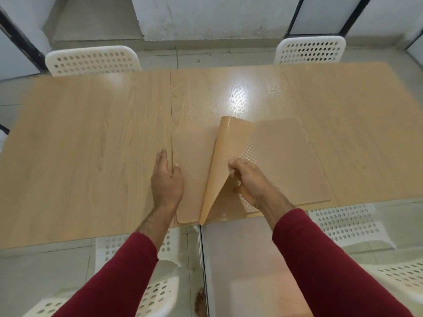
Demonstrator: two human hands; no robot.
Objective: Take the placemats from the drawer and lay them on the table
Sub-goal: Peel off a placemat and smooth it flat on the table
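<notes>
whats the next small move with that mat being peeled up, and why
Probably lift the top placemat clear and carry it to a bare part of the table. The right hand pinches its raised edge, the left hand lies flat by the stack, and another placemat lies beneath.

Two placemats (286, 161), one table (91, 133), four white chairs (92, 60).

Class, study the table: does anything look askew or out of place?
Yes. The top placemat is not flat: the right hand pinches its edge and peels it up off the stack, while the left hand rests flat beside it.
</notes>
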